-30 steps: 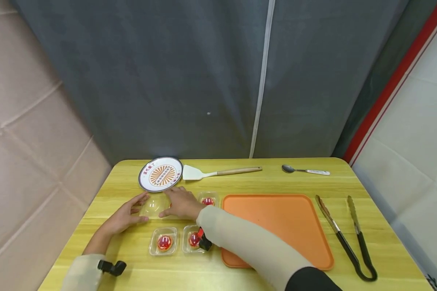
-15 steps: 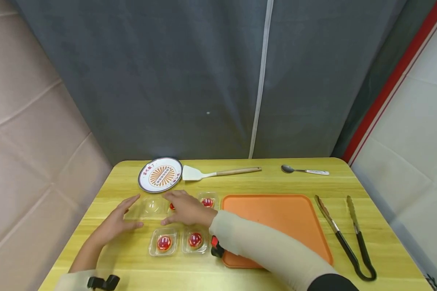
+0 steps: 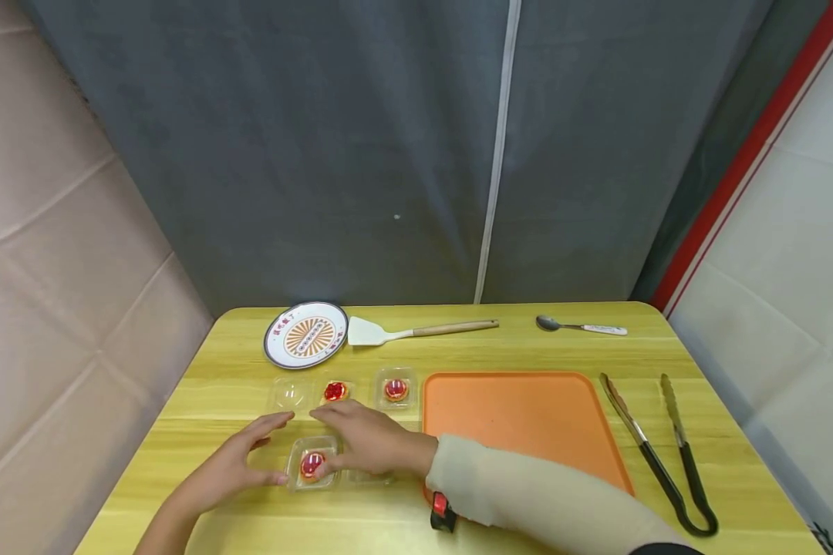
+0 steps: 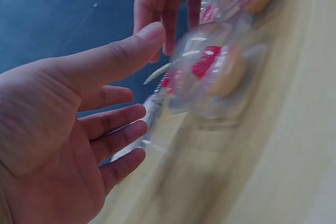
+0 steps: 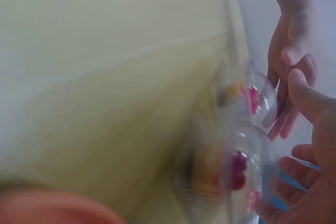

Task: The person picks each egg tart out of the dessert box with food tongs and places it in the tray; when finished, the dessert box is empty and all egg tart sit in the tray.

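Observation:
A clear plastic box [image 3: 328, 482] with a domed lid stands at the front left, holding a red-topped tart [image 3: 311, 465]. My left hand [image 3: 224, 472] is at its left side, fingers spread and thumb tip close to the rim. From the right, my right hand [image 3: 369, 441] reaches over, its thumb overlapping the box in the head view. Both hands look loose, with nothing gripped; the left wrist view shows straight fingers apart from the lid. Under the right hand, another box [image 3: 369, 478] is mostly hidden. Behind, an uncovered tart [image 3: 335, 391] sits beside an empty clear dome [image 3: 291, 395].
One more boxed tart [image 3: 396, 388] stands left of the orange tray [image 3: 521, 424]. Black-handled tongs [image 3: 655, 455] lie to its right. Along the back are a patterned plate [image 3: 306, 334], a white spatula [image 3: 423, 330] and a spoon [image 3: 581, 324].
Both hands have left the clear dome in the back row and come forward to the front left box. The dome stays on the table, and the uncovered tart is now visible.

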{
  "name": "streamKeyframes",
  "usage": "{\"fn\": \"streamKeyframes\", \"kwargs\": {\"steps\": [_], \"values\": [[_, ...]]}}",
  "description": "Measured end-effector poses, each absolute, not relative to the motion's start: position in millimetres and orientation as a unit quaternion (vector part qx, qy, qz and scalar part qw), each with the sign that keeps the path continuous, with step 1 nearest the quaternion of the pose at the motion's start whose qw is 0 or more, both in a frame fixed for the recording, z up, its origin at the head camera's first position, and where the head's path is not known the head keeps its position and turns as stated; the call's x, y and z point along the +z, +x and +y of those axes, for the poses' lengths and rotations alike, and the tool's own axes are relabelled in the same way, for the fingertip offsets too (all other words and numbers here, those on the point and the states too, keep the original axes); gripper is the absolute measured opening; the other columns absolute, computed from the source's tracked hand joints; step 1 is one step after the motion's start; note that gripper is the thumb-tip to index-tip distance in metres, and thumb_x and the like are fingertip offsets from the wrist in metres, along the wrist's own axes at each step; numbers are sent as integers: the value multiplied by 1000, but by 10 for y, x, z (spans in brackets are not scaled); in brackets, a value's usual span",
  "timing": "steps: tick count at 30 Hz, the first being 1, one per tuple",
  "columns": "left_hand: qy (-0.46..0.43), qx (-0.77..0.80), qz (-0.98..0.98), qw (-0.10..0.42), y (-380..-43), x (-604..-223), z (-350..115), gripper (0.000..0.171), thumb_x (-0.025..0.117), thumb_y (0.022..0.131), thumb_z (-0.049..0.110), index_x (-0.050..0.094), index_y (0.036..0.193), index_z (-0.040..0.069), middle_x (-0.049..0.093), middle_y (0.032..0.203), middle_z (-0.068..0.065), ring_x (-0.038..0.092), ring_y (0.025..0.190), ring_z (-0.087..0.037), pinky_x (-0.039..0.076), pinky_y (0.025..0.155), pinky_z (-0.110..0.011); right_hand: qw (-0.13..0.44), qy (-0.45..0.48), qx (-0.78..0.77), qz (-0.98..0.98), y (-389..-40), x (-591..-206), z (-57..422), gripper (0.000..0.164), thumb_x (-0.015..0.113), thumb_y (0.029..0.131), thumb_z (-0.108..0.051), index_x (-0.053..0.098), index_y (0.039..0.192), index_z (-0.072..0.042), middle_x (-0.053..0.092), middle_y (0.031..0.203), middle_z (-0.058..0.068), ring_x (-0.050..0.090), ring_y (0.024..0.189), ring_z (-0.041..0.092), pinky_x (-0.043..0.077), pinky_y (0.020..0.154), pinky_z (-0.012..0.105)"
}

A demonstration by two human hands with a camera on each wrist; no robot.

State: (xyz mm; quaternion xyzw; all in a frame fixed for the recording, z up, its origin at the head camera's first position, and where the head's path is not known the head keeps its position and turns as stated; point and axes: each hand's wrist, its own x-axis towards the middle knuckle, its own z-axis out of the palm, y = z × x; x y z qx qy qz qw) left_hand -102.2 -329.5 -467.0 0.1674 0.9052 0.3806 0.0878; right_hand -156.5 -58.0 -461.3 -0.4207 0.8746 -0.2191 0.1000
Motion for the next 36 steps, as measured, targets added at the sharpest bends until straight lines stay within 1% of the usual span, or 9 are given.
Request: {"fn": "streamKeyframes", "kwargs": {"steps": [3,4,7,10,14,15,20,29,36], "values": [[176,379,902,109,-984,-4757,-3233,97,88,78,40,43,155,2,48,153,-23,46,136,-48,50,109,-41,96,-421,-208,877,-1502,-4672,-558,93,69,84,-69,38,160,-23,42,162,-3,43,146,17,45,115,37],[176,379,901,115,-973,-4791,-3215,99,88,77,42,42,156,3,48,153,-22,46,137,-47,49,110,-36,95,-420,-203,880,-1488,-4695,-554,95,69,84,-70,39,160,-23,42,162,-3,44,145,17,45,114,38],[177,376,903,114,-940,-4886,-3171,105,89,74,45,40,157,6,49,154,-19,44,141,-40,41,113,-23,97,-409,-191,887,-1464,-4751,-541,98,69,81,-74,39,160,-23,45,159,-5,48,142,16,48,112,39],[170,365,910,97,-898,-4947,-3130,110,90,69,48,40,159,11,52,153,-13,45,141,-33,37,114,-23,101,-404,-180,891,-1453,-4805,-531,101,70,78,-75,39,159,-24,47,158,-6,51,139,15,49,111,39],[155,364,915,78,-860,-4983,-3070,111,92,66,46,40,159,14,55,151,-10,49,138,-35,41,114,-43,91,-412,-171,890,-1453,-4875,-513,101,69,77,-77,41,159,-24,48,156,-8,52,138,14,46,113,39],[148,366,916,77,-851,-4994,-3056,110,92,66,46,41,158,14,56,151,-9,49,138,-34,41,114,-44,87,-415,-170,890,-1453,-4886,-510,100,69,78,-77,42,158,-24,49,156,-8,52,138,14,46,113,39],[113,385,913,76,-817,-5006,-3001,101,93,68,43,47,154,19,56,149,-7,47,139,-39,38,114,-63,75,-417,-167,890,-1450,-4917,-502,97,71,78,-76,45,156,-26,51,154,-11,54,134,12,47,110,37],[101,405,906,69,-796,-5048,-2993,91,92,72,38,50,151,23,54,152,-9,43,142,-42,32,114,-71,55,-405,-153,900,-1414,-4957,-525,91,74,78,-73,50,153,-27,56,148,-14,57,127,9,49,104,34],[97,386,916,50,-793,-5094,-2966,87,92,74,39,52,149,23,56,148,-7,48,139,-37,38,113,-65,49,-401,-146,903,-1402,-4978,-531,90,71,79,-76,50,153,-27,57,147,-14,58,127,9,50,102,33]]}}
